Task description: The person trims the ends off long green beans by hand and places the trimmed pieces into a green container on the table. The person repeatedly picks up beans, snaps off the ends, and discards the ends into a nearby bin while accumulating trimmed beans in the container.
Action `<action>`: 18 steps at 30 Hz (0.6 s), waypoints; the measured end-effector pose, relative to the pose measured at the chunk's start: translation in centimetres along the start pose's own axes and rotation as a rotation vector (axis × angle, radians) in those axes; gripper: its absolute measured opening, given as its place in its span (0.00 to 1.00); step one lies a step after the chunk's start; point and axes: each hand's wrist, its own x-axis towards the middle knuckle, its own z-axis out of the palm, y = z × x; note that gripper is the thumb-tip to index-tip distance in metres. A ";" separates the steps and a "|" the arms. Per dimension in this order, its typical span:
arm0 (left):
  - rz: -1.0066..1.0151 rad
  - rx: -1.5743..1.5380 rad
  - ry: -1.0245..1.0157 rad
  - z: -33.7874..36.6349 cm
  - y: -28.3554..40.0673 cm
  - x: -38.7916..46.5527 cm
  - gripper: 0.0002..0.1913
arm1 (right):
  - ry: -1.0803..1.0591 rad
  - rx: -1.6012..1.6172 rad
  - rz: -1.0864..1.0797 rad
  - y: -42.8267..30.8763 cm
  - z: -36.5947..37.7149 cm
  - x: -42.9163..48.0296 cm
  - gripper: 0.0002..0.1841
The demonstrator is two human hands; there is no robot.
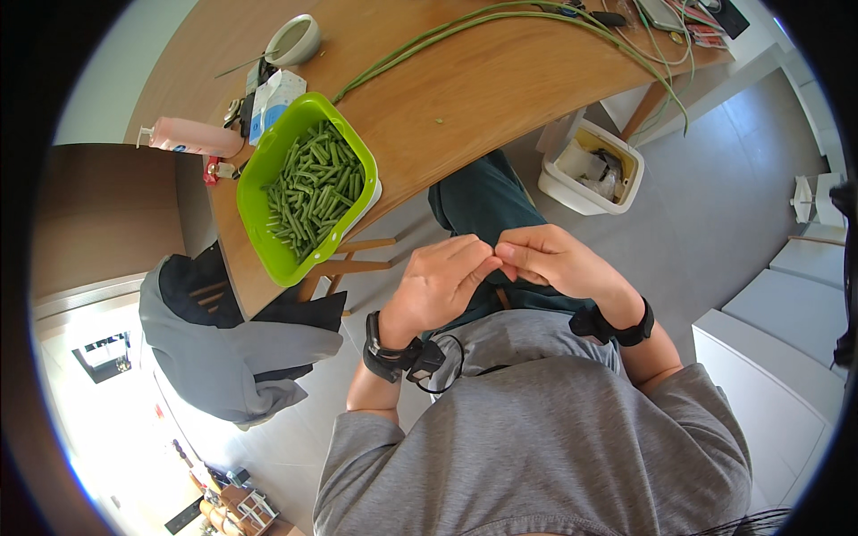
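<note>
My left hand [448, 280] and my right hand [551, 258] meet above my lap, fingertips pinched together and touching. Whether something small sits between the fingers is hidden. To the left, a green plastic basket [253, 201] stands on the wooden table near its edge, holding many short cut pieces of green beans [314, 191]. A few long, uncut yardlong beans [462, 32] stretch in a curve across the table, and their ends hang over its right edge.
A white bin [582, 201] with rubbish stands on the floor beneath the table [429, 137]. Behind the basket are a tissue pack [278, 100], a pink pump bottle [198, 137] and a white bowl [300, 45]. A grey garment [194, 355] hangs over a chair at left.
</note>
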 end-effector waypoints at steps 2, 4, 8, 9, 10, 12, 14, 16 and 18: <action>-0.076 -0.323 -0.045 -0.1 -0.1 -0.5 0.09 | -0.153 0.264 0.057 0.0 -0.1 -0.3 0.20; -0.139 -0.648 -0.040 0.4 0.0 -0.9 0.14 | -0.278 0.528 0.069 0.0 0.0 -0.5 0.20; -0.222 -1.338 0.022 1.5 0.1 -1.0 0.19 | -0.365 0.766 0.051 -0.1 -0.3 -0.5 0.20; -0.244 -1.372 0.107 1.5 0.0 -1.0 0.19 | -0.422 0.883 -0.014 -0.2 -0.6 -0.6 0.20; -0.259 -1.393 0.180 1.3 0.0 -1.1 0.19 | -0.366 0.879 -0.040 -0.3 -0.8 -0.7 0.20; -0.135 -1.238 0.329 0.3 -0.2 -1.2 0.19 | -0.232 0.815 -0.064 -0.4 -1.2 -0.8 0.20; -0.067 -0.830 0.435 -2.0 -0.7 -1.5 0.19 | -0.150 0.717 -0.065 -0.5 -1.4 -1.0 0.21; -0.277 -0.610 0.740 -4.4 -0.6 -2.3 0.17 | -0.061 0.552 -0.020 -0.5 -1.5 -1.0 0.22; -0.304 -0.180 0.907 -6.7 -1.3 -2.3 0.13 | -0.026 0.548 0.011 -0.3 -1.4 -0.8 0.20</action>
